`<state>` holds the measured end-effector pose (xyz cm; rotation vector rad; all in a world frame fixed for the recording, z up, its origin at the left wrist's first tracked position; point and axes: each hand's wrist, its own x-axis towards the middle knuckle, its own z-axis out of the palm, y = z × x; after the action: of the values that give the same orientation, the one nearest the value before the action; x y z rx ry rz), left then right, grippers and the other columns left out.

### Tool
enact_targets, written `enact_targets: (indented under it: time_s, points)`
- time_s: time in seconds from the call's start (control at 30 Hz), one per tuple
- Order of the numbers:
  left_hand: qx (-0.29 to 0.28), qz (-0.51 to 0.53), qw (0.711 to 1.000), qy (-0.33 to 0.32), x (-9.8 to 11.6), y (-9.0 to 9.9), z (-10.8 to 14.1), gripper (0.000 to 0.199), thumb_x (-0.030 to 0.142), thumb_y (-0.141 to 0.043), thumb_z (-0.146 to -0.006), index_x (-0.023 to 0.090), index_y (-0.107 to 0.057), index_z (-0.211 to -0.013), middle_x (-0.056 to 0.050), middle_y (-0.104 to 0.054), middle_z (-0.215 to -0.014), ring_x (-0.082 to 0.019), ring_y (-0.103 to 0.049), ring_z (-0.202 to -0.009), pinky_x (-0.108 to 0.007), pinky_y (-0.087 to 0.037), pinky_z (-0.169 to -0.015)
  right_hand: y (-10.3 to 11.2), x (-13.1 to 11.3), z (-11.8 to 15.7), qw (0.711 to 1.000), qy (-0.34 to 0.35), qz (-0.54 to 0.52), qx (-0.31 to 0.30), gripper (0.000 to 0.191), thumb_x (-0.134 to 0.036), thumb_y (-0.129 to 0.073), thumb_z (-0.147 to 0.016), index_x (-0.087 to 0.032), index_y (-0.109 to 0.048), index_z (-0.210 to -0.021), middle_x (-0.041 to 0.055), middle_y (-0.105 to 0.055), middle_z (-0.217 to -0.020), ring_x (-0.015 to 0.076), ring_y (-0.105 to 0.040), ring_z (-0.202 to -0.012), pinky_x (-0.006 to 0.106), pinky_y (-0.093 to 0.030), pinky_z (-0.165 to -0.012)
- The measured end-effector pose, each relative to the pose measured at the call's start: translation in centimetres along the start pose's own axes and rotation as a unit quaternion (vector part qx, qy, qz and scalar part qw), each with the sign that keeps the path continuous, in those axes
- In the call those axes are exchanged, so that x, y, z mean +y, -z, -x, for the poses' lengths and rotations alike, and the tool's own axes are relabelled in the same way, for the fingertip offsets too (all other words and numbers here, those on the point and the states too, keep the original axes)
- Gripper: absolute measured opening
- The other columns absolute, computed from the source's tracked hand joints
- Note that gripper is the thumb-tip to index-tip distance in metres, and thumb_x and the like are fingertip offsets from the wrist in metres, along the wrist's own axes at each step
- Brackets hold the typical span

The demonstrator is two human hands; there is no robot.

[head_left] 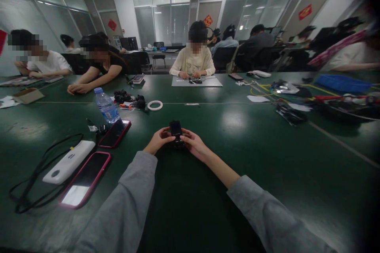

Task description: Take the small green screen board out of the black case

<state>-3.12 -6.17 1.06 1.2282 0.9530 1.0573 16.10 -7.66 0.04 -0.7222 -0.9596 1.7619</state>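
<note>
A small black device (176, 128) with a dark, screen-like upper face stands at the middle of the green table (213, 182). My left hand (158, 141) grips its left side, thumb across the front. From the right, my right hand (194, 144) closes on it in the same way, the thumb on its lower front. Several tiny light marks show below the dark face. What kind of device it is, I cannot make out. Its back and the fingertips behind it are hidden.
Left of my hands lie a phone in a red case (115, 133), a pink-cased phone (86, 180), a white power bank (69, 162) with a black cord, and a water bottle (107, 106). A white ring (154, 105) lies farther back. Across the table a person (192, 61) works over a grey board.
</note>
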Motion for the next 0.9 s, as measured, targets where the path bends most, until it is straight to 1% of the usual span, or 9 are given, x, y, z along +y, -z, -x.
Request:
enact_targets:
  time_s: [0.1, 0.33, 0.53, 0.77, 0.9]
  points:
    - [0.000, -0.006, 1.000, -0.002, 0.0, 0.2, -0.3, 0.063, 0.025, -0.078, -0.059, 0.016, -0.052, -0.116, -0.004, -0.063, -0.090, -0.016, -0.059, -0.087, -0.034, -0.043, -0.085, 0.3, -0.5, -0.4, 0.999, -0.004, 0.026, -0.017, 0.061, -0.023, -0.077, -0.068, -0.019, -0.049, -0.123, 0.0066, -0.056, -0.109, 0.0148, -0.055, -0.099, 0.023, -0.047, -0.083]
    - [-0.002, -0.012, 1.000, 0.000, 0.2, 0.1, -0.2, 0.063, 0.025, -0.077, -0.059, 0.015, -0.052, -0.116, -0.004, -0.062, -0.090, -0.017, -0.059, -0.087, -0.035, -0.043, -0.085, 0.6, -1.5, -0.3, 0.998, -0.022, 0.034, -0.046, 0.059, -0.022, -0.075, -0.071, -0.018, -0.048, -0.124, 0.0090, -0.054, -0.112, 0.0181, -0.055, -0.103, 0.028, -0.047, -0.086]
    - [-0.004, -0.003, 1.000, 0.008, 0.5, -0.4, -0.3, 0.061, 0.026, -0.077, -0.059, 0.015, -0.055, -0.115, -0.008, -0.063, -0.101, -0.021, -0.059, -0.094, -0.038, -0.042, -0.089, 0.9, -1.3, -0.4, 0.999, -0.024, 0.009, -0.030, 0.060, -0.021, -0.075, -0.070, -0.019, -0.049, -0.124, 0.0093, -0.054, -0.113, 0.0185, -0.056, -0.100, 0.029, -0.048, -0.083]
    - [-0.013, -0.001, 1.000, 0.009, 0.4, -0.7, -1.3, 0.059, 0.026, -0.077, -0.060, 0.015, -0.055, -0.113, -0.007, -0.064, -0.098, -0.020, -0.059, -0.093, -0.037, -0.042, -0.088, 1.3, -1.0, -0.9, 0.999, -0.023, -0.033, -0.023, 0.060, -0.020, -0.076, -0.069, -0.019, -0.050, -0.123, 0.0081, -0.055, -0.112, 0.0164, -0.056, -0.099, 0.025, -0.048, -0.082]
    - [-0.017, -0.004, 1.000, 0.003, 0.5, -1.1, -2.1, 0.056, 0.027, -0.075, -0.063, 0.015, -0.055, -0.113, -0.007, -0.063, -0.099, -0.020, -0.058, -0.095, -0.036, -0.041, -0.088, 1.7, -0.7, -1.2, 0.998, -0.021, -0.060, 0.001, 0.061, -0.020, -0.076, -0.068, -0.020, -0.049, -0.122, 0.0062, -0.054, -0.112, 0.0142, -0.056, -0.096, 0.023, -0.049, -0.080]
